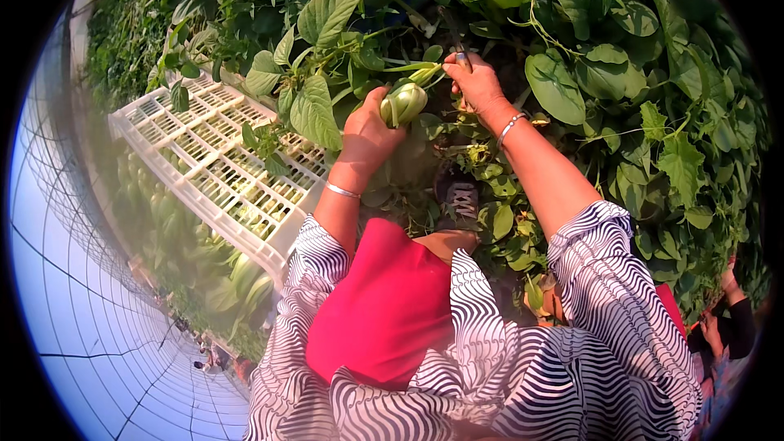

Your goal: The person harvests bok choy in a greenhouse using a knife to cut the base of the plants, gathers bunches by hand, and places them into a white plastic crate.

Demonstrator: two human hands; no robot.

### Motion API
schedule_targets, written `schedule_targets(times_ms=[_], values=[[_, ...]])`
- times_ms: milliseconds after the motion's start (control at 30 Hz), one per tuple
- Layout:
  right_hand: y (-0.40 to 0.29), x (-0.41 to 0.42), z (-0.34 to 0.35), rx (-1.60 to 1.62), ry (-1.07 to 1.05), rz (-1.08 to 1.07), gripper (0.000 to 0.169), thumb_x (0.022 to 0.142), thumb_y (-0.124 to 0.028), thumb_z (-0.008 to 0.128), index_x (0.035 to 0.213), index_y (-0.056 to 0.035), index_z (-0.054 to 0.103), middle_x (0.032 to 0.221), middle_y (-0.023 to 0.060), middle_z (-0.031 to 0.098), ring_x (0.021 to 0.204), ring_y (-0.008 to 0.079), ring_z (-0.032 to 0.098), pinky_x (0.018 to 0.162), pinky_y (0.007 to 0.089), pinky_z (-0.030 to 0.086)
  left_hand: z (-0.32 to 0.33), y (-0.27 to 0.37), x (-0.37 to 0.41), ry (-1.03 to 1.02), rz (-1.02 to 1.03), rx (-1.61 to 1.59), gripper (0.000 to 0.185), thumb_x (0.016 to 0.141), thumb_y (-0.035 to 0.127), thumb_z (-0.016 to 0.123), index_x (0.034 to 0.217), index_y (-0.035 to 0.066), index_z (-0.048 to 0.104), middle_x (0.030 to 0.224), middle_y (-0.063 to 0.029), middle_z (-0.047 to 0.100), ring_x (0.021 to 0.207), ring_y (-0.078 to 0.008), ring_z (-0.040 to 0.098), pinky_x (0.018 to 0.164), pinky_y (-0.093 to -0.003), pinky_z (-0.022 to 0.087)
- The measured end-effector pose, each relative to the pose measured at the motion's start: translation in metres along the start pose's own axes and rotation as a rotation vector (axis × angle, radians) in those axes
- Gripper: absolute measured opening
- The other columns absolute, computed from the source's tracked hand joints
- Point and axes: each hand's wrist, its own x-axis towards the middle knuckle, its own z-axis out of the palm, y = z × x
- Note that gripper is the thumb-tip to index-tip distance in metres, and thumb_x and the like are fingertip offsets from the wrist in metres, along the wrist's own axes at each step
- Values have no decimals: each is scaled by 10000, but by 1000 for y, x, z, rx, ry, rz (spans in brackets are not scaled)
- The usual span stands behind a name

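My left hand [370, 131] grips a thick, pale green vegetable [405, 104], probably a bundle of leafy stems, its rounded end facing me. Broad veined leaves [315, 104] spread just to the left of it. In my right hand [481, 86] is a knife [462, 60], its dark blade pointing away from me into the shaded plants. The fingertips of that hand are close to the narrow pale stalks [432, 71] at the vegetable's right end; whether they touch is hard to tell. Each wrist carries a silver bracelet.
To the left, a white slatted plastic crate [199, 165] has pale green produce showing through its slats. Dense leafy plants [612, 79] grow ahead and to the right. My shoe [462, 199] stands among low foliage. Another person's arm [738, 318] shows at the far right. Netting arches at left.
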Motion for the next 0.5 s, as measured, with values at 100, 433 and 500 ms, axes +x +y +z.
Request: schedule_targets(times_ms=[100,433,500], values=[[-11,-5,2,233,-149,71,240,845,-172,573,1076,-106,573,752,-13,521,578,68,498,395,209,371,9,-7,-4,-40,13,-231,600,647,119,675,1210,58,479,1022,-133,623,956,-247,599,842,-332,463],[-42,-43,-55,-204,-38,-553,341,758,15,627,1088,-36,557,923,15,615,851,96,561,774,242,464,-28,38,-27,-202,162,-369,810,647,123,710,1361,58,334,1178,-117,559,1036,-200,565,921,-310,425],[-60,-67,-56,-390,-44,-610,312,754,-2,636,1056,-43,570,911,6,608,831,84,552,749,229,457,-29,34,-27,-221,273,-441,774,648,105,706,1343,55,370,1154,-110,574,1018,-200,573,916,-309,428]])
